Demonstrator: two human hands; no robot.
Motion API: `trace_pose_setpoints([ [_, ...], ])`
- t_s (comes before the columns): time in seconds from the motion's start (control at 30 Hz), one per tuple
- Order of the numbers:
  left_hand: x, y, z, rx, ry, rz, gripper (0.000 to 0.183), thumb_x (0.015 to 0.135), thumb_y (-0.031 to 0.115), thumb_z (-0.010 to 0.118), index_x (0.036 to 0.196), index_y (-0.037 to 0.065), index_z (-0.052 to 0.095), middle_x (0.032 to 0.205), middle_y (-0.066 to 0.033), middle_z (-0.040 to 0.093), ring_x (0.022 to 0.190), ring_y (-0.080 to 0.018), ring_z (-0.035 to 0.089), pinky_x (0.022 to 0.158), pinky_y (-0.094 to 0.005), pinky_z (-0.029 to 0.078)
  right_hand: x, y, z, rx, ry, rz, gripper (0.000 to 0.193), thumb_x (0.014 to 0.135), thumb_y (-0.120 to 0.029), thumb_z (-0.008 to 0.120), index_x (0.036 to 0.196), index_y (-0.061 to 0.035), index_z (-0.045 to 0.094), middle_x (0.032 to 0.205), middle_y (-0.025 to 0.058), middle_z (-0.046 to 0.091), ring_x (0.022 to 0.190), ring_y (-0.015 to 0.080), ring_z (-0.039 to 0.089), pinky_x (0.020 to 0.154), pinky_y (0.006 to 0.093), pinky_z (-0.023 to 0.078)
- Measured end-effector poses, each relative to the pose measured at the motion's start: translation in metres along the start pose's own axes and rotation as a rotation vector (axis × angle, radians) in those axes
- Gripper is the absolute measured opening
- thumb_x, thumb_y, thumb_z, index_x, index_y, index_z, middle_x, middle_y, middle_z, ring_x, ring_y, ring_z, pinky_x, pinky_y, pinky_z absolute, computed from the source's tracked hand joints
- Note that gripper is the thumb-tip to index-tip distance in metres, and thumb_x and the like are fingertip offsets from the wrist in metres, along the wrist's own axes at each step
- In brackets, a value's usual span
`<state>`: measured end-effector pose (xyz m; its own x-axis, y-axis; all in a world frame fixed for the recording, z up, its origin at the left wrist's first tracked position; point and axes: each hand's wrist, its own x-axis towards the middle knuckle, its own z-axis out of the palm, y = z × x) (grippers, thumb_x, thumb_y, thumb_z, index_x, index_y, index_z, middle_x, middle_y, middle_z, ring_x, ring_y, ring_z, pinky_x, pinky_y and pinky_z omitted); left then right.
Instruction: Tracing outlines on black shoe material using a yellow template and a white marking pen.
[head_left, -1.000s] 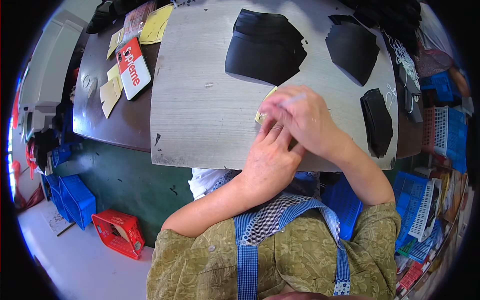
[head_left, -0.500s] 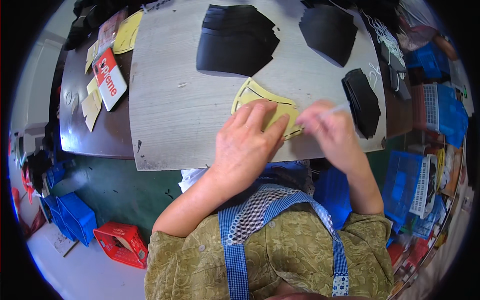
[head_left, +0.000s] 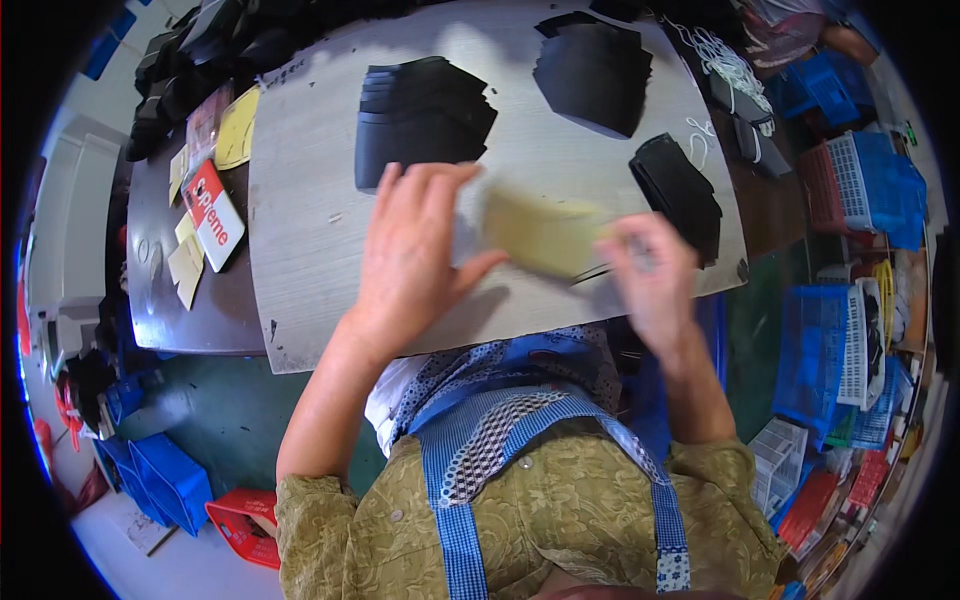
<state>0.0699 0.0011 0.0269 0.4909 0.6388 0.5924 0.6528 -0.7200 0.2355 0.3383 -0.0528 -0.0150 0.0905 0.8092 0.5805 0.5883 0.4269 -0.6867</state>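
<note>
A flat yellowish card piece (head_left: 540, 232) is lifted above the grey work board (head_left: 300, 190), blurred by motion. My right hand (head_left: 650, 280) grips its right end. My left hand (head_left: 412, 255) is spread open just to the left of the piece, thumb reaching toward its lower left corner, fingers over the board. Three stacks of black cut pieces lie on the board: one (head_left: 420, 120) just beyond my left hand, one (head_left: 592, 72) at the far middle, one (head_left: 678, 192) close to my right hand.
A red-and-white packet (head_left: 215, 215) and yellow card pieces (head_left: 237, 130) lie on the dark table at the left. White cord (head_left: 725, 65) lies at the far right. Blue crates (head_left: 860, 180) stand at the right, blue and red crates (head_left: 170, 480) on the floor left.
The yellow piece has been lifted off the board by my right hand. My left hand came off it and spread open. The view has shifted to the right.
</note>
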Motion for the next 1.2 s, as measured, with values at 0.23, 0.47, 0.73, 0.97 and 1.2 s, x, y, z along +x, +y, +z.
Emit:
trace_pose_setpoints([
  [0.23, -0.058, -0.025, -0.021, 0.199, -0.203, -0.070, 0.071, 0.092, 0.042, 0.075, 0.155, 0.016, 0.053, 0.160, -0.0166, 0.046, 0.155, -0.0392, 0.036, 0.128, -0.0612, 0.022, -0.014, 0.038, -0.090, -0.294, 0.278, -0.010, 0.018, 0.106, -0.012, 0.065, 0.107, 0.0057, 0.070, 0.089, 0.0060, 0.063, 0.084, 0.0123, 0.059, 0.075, 0.0283, 0.047],
  [0.47, -0.076, 0.022, 0.003, -0.096, 0.021, 0.033, 0.056, 0.081, 0.024, 0.089, 0.133, 0.015, 0.070, 0.145, -0.0159, 0.057, 0.138, -0.0370, 0.056, 0.119, -0.0645, 0.038, -0.021, -0.018, 0.005, 0.235, -0.091, 0.127, 0.015, 0.099, -0.006, 0.075, 0.110, 0.0036, 0.072, 0.096, 0.0064, 0.074, 0.086, 0.0084, 0.064, 0.077, 0.0263, 0.052],
  [0.73, -0.069, 0.032, 0.014, -0.088, 0.017, 0.002, 0.048, 0.087, 0.022, 0.082, 0.133, 0.014, 0.072, 0.146, -0.0186, 0.057, 0.141, -0.0385, 0.053, 0.118, -0.0545, 0.044, -0.008, -0.047, 0.029, -0.296, -0.163, -0.202, 0.025, 0.097, -0.016, 0.077, 0.115, -0.0005, 0.069, 0.093, 0.0120, 0.069, 0.080, 0.0215, 0.067, 0.072, 0.0336, 0.052],
  [0.97, -0.069, 0.026, 0.015, -0.084, -0.004, 0.000, 0.042, 0.091, 0.020, 0.076, 0.132, 0.014, 0.072, 0.149, -0.0192, 0.055, 0.144, -0.0394, 0.051, 0.119, -0.0572, 0.041, 0.020, -0.041, 0.038, 0.272, -0.110, 0.016, 0.029, 0.104, -0.023, 0.070, 0.116, 0.0029, 0.066, 0.099, 0.0138, 0.067, 0.089, 0.0197, 0.068, 0.081, 0.0308, 0.054],
  [1.2, -0.077, 0.021, 0.021, -0.055, -0.017, 0.031, 0.035, 0.087, 0.020, 0.078, 0.120, 0.011, 0.075, 0.135, -0.0230, 0.059, 0.134, -0.0407, 0.057, 0.119, -0.0573, 0.042, 0.058, -0.060, 0.111, -0.020, -0.449, -0.664, 0.018, 0.102, -0.020, 0.066, 0.101, -0.0035, 0.073, 0.094, 0.0109, 0.072, 0.088, 0.0253, 0.068, 0.077, 0.0377, 0.057],
])
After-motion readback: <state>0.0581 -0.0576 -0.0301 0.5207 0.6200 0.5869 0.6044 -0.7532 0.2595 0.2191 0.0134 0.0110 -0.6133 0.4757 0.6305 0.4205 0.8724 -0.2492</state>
